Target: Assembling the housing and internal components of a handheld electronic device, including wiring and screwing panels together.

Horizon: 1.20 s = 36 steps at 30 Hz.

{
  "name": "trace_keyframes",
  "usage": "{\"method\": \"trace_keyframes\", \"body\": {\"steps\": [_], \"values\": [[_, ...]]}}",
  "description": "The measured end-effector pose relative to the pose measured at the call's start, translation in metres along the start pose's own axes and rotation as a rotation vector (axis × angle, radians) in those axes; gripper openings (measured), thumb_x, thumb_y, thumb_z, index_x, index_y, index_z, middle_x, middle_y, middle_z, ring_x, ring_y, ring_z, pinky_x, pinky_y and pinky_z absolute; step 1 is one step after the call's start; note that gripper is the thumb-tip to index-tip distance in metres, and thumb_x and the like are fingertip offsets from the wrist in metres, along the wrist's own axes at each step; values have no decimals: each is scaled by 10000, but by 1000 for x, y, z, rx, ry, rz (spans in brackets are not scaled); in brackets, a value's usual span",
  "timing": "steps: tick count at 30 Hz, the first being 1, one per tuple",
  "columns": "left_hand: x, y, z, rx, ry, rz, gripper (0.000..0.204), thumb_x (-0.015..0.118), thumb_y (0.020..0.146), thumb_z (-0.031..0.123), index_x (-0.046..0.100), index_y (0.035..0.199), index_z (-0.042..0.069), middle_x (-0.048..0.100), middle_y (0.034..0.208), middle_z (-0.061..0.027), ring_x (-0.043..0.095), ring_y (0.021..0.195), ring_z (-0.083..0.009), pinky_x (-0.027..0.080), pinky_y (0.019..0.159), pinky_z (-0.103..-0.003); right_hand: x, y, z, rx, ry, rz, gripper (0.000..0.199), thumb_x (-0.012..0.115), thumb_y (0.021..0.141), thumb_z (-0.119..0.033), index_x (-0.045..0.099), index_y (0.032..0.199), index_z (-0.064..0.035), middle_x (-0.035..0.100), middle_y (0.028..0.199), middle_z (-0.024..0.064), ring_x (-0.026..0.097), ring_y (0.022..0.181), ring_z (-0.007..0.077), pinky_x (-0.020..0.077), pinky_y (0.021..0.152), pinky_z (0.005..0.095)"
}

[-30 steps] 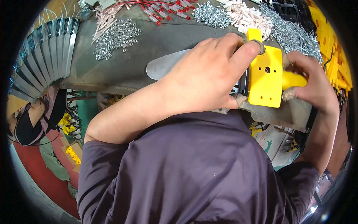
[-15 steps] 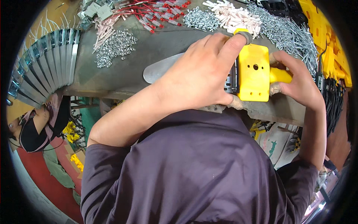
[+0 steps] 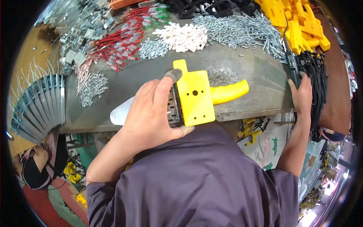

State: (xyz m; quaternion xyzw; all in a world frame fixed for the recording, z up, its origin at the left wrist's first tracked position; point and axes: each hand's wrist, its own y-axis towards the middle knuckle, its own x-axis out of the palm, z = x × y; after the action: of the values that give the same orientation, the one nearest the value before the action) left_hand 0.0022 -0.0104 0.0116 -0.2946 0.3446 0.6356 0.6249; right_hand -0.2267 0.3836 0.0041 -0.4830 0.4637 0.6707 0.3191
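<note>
My left hand (image 3: 149,109) grips a tool with a yellow plastic housing (image 3: 196,106), at the joint between housing and metal. Its yellow handle (image 3: 230,92) points right. A slotted metal bracket (image 3: 173,109) shows beside my fingers, and a flat, round-ended metal plate (image 3: 121,112) sticks out to the left, partly hidden by the hand. Grey covers wrap my left thumb and a fingertip. At the bench's right end, my right hand (image 3: 302,92) has its fingers round a dark, slim electric screwdriver (image 3: 292,66) with a cord.
Along the back of the bench (image 3: 261,85) lie piles of screws (image 3: 242,30), white sleeves (image 3: 183,37), red-wired lamps (image 3: 121,45) and nuts (image 3: 93,89). Yellow housings (image 3: 302,26) and black cables (image 3: 314,83) crowd the right. A row of metal plates (image 3: 43,104) stands at left.
My right hand has left the yellow handle and taken hold of the screwdriver at the right. My left hand still holds the yellow tool. The view has shifted, showing more of the bench's back and right.
</note>
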Motion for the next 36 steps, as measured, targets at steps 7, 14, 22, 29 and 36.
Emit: {"method": "trace_keyframes", "body": {"steps": [7,14,22,29,36], "values": [[10,-9,-7,107,48,134,1024,892,509,275,346,1321,-28,535,1164,-210,540,1065,-381,432,938,-440,22,11,9,4,356,41,495,544,929,-238,415,1356,-24,625,1068,184,612,966,294,469,844,389],[13,-10,-12,120,68,149,1041,909,491,275,344,1306,-41,519,1179,-214,547,1054,-370,440,916,-426,-44,3,-98,181,2663,-472,420,614,850,-142,392,1150,50,399,977,87,373,904,170,327,843,288],[13,-6,-10,169,35,171,1032,909,498,268,350,1310,-36,518,1104,-191,544,991,-356,436,882,-425,-59,20,-134,334,2827,-263,581,701,757,-97,396,1206,110,453,1126,162,415,1172,284,32,1176,564],[12,-5,-12,181,15,156,1030,910,499,268,349,1311,-25,520,1114,-196,546,984,-359,429,874,-437,-28,23,-153,468,2952,-438,283,663,785,-73,450,960,-8,451,984,91,468,1057,232,82,1165,568],[11,-7,-13,159,5,168,984,887,542,300,353,1312,1,507,1143,-201,526,999,-372,412,881,-455,10,19,-147,451,2964,-442,373,653,807,-155,470,1069,39,556,1005,129,515,1054,276,193,1145,568]]}}
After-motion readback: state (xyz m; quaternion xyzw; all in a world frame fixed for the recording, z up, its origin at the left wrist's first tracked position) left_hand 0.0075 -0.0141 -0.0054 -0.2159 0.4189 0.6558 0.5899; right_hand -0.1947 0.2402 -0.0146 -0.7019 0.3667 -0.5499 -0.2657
